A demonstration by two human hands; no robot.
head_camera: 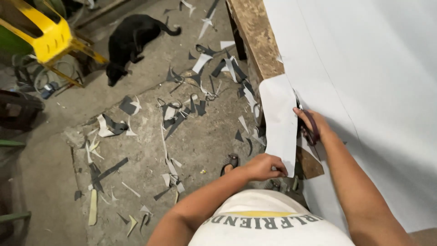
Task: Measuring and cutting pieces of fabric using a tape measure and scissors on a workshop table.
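White sheet [364, 68], black dog [132, 38]

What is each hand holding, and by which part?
The right hand holds scissors by the handle loops. The left hand pinches the lower edge of the hanging white sheet strip being cut off.

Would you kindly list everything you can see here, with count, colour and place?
sheet: one, white, spread over the table at right
cut strip: one, white, hanging off the sheet's edge
table: one, worn brown wood, upper middle
scissors: one pair, dark handles, at the cut in the sheet
scraps: many, white and dark grey, scattered on the concrete floor
dog: one, black, lying on the floor, upper left
stool: one, yellow, top left
sandal: one, dark, on the floor by the strip
left hand: holds the strip's lower end
right hand: grips the scissors
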